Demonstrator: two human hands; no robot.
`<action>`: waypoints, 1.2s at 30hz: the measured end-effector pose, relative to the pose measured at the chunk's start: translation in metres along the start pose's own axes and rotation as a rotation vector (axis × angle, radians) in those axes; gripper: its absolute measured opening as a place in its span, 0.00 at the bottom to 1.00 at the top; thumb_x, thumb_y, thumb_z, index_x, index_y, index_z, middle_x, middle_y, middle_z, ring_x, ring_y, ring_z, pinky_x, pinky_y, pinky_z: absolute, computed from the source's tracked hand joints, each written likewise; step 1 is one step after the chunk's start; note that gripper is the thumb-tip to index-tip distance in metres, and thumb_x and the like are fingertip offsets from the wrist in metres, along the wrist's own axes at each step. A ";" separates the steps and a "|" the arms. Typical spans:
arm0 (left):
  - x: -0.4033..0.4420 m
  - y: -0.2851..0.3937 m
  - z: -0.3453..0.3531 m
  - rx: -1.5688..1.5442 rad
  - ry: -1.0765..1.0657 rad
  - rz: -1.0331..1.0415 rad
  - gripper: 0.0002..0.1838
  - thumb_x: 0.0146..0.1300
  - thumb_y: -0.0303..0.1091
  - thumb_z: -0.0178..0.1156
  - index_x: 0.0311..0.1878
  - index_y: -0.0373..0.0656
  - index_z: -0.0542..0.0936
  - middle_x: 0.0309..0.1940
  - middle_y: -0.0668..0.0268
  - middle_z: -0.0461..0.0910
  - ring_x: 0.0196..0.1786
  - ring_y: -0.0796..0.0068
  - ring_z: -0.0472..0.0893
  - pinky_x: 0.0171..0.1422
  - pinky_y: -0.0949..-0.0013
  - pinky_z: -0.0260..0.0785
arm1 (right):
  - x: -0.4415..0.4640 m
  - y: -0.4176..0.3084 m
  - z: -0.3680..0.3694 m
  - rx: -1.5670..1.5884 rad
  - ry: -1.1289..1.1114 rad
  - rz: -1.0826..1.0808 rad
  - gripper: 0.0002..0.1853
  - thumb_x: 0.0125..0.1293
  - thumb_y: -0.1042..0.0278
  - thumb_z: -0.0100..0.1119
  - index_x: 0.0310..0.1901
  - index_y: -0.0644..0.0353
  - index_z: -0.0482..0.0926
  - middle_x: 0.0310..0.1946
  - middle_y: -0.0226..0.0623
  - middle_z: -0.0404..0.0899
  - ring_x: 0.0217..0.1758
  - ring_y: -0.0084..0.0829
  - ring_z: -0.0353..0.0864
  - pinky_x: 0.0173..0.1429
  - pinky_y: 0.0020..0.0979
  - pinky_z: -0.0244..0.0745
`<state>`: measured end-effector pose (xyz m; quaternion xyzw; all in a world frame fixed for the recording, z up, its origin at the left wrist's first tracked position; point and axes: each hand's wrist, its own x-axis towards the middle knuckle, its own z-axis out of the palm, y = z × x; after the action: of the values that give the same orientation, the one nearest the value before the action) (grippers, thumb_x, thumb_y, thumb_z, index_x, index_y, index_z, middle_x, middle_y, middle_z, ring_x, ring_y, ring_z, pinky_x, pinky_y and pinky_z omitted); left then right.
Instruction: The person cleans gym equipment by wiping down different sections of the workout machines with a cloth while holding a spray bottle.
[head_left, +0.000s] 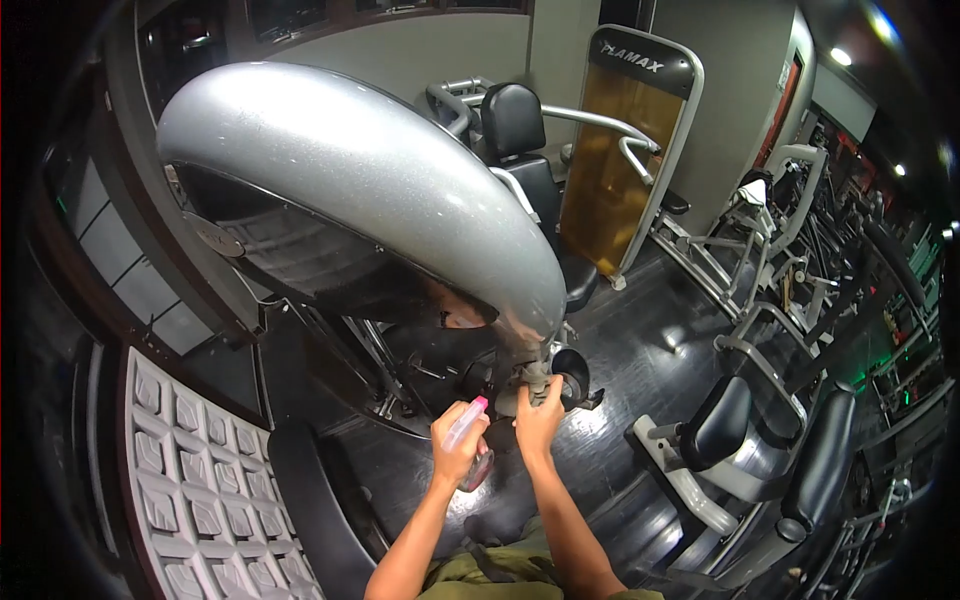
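I have two bare hands in view, both low in the middle of the frame, reaching up from the bottom edge. My left hand is wrapped around one spray bottle, a clear one with a single pink part at its top; the bottle sits just left of the lower centre. My right hand is narrowed, fingers and thumb pinching one grey cloth, just right of the bottle and apart from it. The cloth is at the lower end of one big silver cover; I can't tell from here how firmly it presses there, if at all.

That cover arcs from the upper left down to the centre, with one dark glossy panel along its underside and one small badge at its left end. Behind it, upper centre, I get one upright black backrest, and to its right one tall gold-faced tower lettered PLAMAX.

At the lower right I count two large black pads on grey-framed equipment: one shorter pad and one longer pad beside it. More machines crowd the upper right, too tangled for me to count. At the lower left stand one pale panel of raised squares and one black padded bench. One olive garment shows at the bottom edge, over a dark, shiny floor.
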<state>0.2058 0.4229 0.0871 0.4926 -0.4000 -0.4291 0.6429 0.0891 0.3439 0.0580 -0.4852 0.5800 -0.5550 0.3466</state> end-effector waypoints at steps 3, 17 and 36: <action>-0.007 -0.002 -0.006 0.033 -0.008 0.003 0.05 0.62 0.24 0.59 0.31 0.32 0.79 0.27 0.66 0.75 0.18 0.80 0.76 0.23 0.75 0.66 | 0.003 -0.027 -0.004 -0.075 0.016 -0.131 0.13 0.60 0.71 0.66 0.38 0.64 0.70 0.25 0.50 0.79 0.29 0.51 0.82 0.35 0.43 0.73; -0.007 0.000 -0.016 0.027 -0.003 -0.013 0.07 0.62 0.27 0.58 0.32 0.33 0.78 0.27 0.63 0.77 0.18 0.76 0.76 0.25 0.73 0.69 | -0.001 -0.010 0.033 -0.033 0.044 -0.179 0.16 0.56 0.65 0.74 0.31 0.68 0.77 0.21 0.37 0.81 0.18 0.22 0.79 0.21 0.28 0.73; 0.002 0.003 -0.022 -0.049 -0.019 -0.039 0.05 0.63 0.24 0.59 0.32 0.32 0.79 0.30 0.64 0.76 0.20 0.80 0.76 0.25 0.75 0.67 | -0.005 -0.037 0.009 0.045 0.209 -0.210 0.13 0.69 0.70 0.56 0.52 0.66 0.73 0.43 0.48 0.81 0.45 0.39 0.81 0.52 0.36 0.73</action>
<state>0.2280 0.4275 0.0855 0.4804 -0.3858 -0.4560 0.6423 0.1053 0.3491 0.0919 -0.4749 0.5462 -0.6486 0.2355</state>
